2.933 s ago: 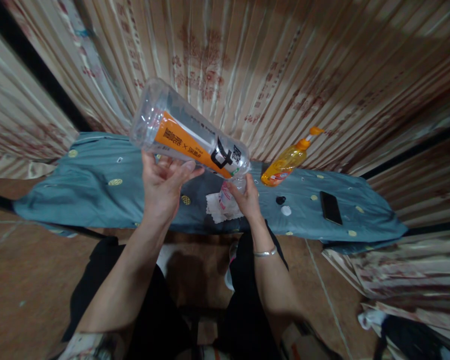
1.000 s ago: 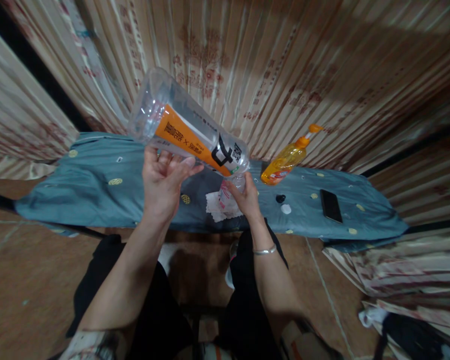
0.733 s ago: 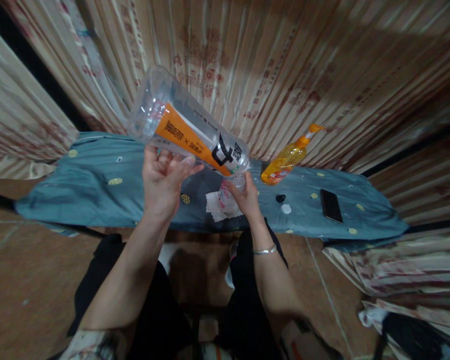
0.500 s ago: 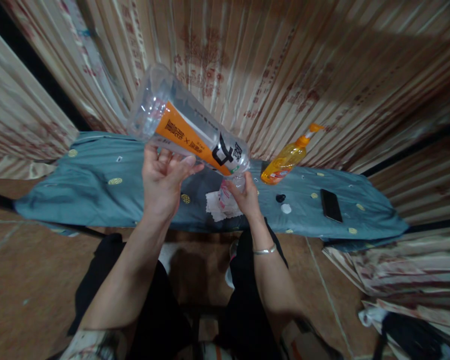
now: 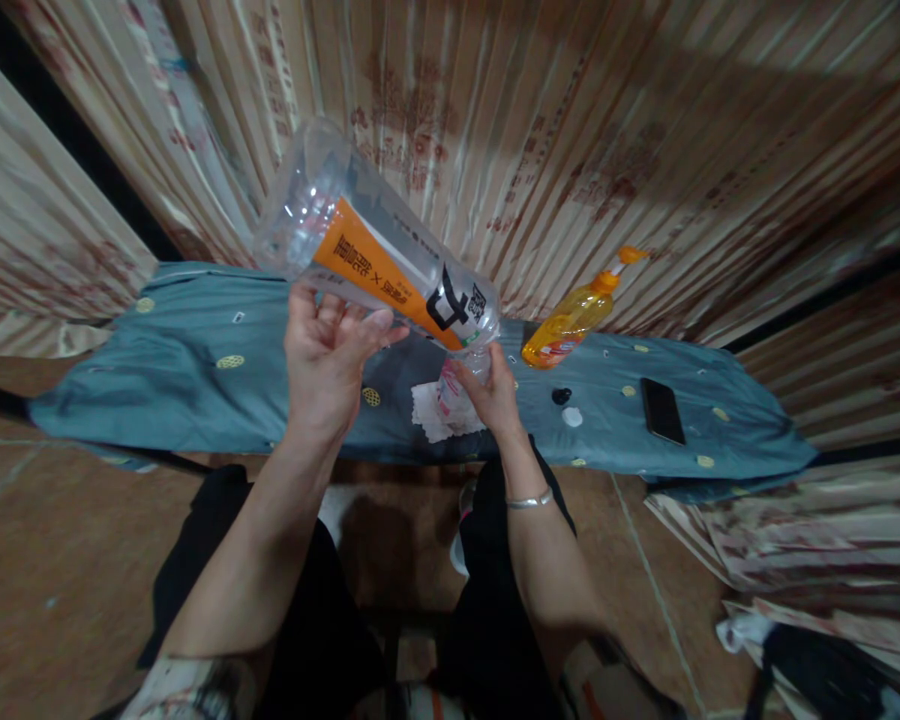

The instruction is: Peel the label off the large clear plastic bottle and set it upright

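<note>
left hand (image 5: 321, 362) is cradling big clear plastic orange-labelled bottle (image 5: 390, 258), fingers curling beneath, neck slanting down to small clear plastic pink-marked bottle (image 5: 448, 388) on white scalloped cloth (image 5: 459, 425), right hand (image 5: 496, 393) clamping fingers round the latter's top, steady alignment probably mattering.

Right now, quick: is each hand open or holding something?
Left hand: holding the large bottle, tilted neck-down, fingers partly curled.
Right hand: closed on the small bottle, by the large one's neck.
</note>
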